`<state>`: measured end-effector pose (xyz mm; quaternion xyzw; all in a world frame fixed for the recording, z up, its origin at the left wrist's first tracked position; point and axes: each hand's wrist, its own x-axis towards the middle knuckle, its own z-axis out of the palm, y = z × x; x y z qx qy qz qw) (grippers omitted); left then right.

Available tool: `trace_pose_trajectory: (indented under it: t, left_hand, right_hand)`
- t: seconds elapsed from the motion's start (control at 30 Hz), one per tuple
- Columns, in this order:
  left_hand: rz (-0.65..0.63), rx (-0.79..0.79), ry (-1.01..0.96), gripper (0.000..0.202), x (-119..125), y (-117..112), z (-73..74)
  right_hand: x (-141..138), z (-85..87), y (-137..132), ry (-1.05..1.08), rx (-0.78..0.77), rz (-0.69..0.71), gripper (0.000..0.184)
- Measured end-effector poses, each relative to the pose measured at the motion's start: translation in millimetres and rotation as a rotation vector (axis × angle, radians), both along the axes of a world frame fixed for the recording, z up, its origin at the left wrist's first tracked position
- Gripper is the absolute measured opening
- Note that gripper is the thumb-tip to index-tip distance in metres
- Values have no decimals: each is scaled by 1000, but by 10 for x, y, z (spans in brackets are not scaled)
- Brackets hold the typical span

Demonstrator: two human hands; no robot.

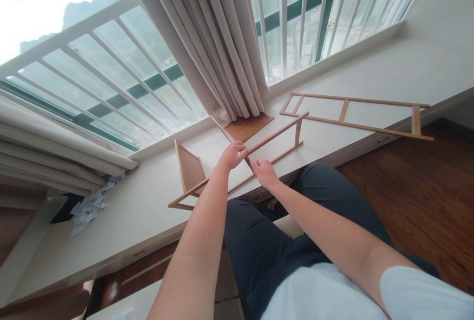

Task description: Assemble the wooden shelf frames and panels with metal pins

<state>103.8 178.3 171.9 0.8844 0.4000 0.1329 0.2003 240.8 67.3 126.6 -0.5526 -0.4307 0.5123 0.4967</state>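
Observation:
A light wooden frame (277, 134) with long rails and crossbars lies on the white window ledge in front of me. My left hand (234, 155) is closed round its upper rail near the middle. Just to the right and lower, my right hand (264, 174) is closed in a pinch beside a crossbar of the frame; what its fingers hold is hidden. A wooden panel (191, 164) stands tilted at the frame's left end. Behind my hands, another brown wooden panel (247, 127) rests by the foot of the curtain.
A ladder-like wooden frame (344, 110) lies to the right, its end jutting past the edge of the ledge (148, 216). Grey curtains (211, 38) hang before barred windows. Crumpled pale paper or cloth (91, 206) lies at the left. Dark wooden floor (414, 181) shows at right.

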Motion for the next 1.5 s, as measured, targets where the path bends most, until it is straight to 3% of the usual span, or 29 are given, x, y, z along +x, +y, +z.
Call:
trace_pose_trajectory:
  t: [0.1, 0.27, 1.5]
  left_hand:
    - [2, -4, -2, 27, 2, -3, 2]
    - [3, -4, -6, 29, 3, -10, 8]
    - [13, -6, 4, 29, 10, -32, 21]
  right_hand:
    - [64, -22, -20, -495, 80, -21, 42]
    - [111, 7, -27, -790, 65, 34, 36]
    - [96, -90, 22, -951, 148, 29, 34]
